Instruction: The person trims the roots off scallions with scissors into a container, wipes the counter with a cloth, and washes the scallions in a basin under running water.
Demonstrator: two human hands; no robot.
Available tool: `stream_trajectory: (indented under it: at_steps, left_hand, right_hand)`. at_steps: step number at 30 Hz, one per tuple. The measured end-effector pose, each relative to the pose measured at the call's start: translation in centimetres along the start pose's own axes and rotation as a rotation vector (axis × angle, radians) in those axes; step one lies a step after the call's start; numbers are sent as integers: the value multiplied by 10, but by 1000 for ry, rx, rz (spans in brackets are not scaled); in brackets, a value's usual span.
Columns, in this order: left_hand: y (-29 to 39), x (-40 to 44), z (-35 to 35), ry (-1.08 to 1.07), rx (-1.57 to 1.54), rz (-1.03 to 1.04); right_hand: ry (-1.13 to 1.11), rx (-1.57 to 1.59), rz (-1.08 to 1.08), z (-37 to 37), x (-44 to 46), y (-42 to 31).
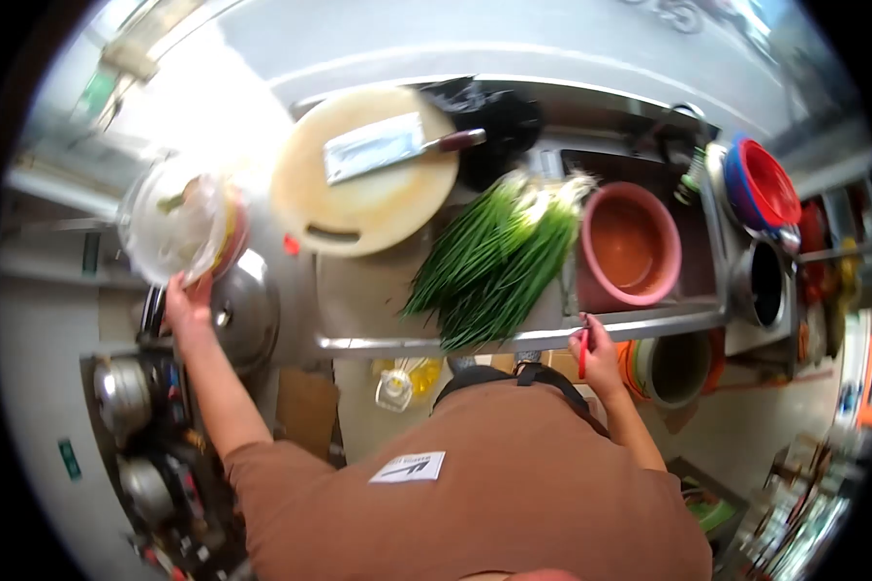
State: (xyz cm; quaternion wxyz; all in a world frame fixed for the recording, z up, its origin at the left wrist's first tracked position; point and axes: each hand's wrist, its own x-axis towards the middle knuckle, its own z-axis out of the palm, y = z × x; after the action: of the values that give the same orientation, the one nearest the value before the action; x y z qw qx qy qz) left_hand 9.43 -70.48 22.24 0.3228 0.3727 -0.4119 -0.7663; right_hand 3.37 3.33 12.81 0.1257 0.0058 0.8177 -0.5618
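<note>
Clearly, the left hand (190, 306) is nearer the plastic tub (155, 240), just forward of its fingers, grip unclear; the right hand (601, 356) clenches a red tool (582, 362).

We look over a long stainless-steel sink counter (358, 290) toward a smooth grey road (455, 44) outside, with white daylight (203, 97) glaring at upper left and pale floor (780, 412) at lower right.

The brown short-sleeved shirt (513, 474) bears a white label (409, 468).
</note>
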Motion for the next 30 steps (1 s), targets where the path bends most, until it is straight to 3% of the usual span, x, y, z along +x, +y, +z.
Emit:
stream_trajectory:
  at_steps: [4,9,14,18,22,23,25,26,27,28,30]
  left_hand:
    - [6,-136,14,180,143,69]
    - [-52,-259,17,258,144,-74]
    - [-133,-316,31,327,86,-251]
    - [-178,-347,49,228,-126,-256]
    - [-142,-365,68,116,103,-491]
    - [-145,-360,52,122,93,-490]
    - [-158,-343,12,82,831,163]
    - [-140,-338,22,202,940,382]
    - [-122,-335,32,241,1135,582]
    - [-108,-325,41,158,1140,863]
    - [-91,-306,63,129,1202,983]
  right_hand:
    - [-146,169,15,5,22,-13]
    - [-278,162,-61,7,49,-17]
    - [-379,238,-132,20,57,-22]
    - [-478,203,-147,38,53,-42]
    - [-562,178,-168,66,47,-85]
    - [-585,160,-256,73,47,-96]
    - [-607,142,-422,90,46,-112]
    - [-608,136,-427,101,46,-125]
    - [-590,61,-637,111,44,-141]
    - [-571,-17,-845,121,40,-156]
    - [-587,-89,-1027,140,33,-185]
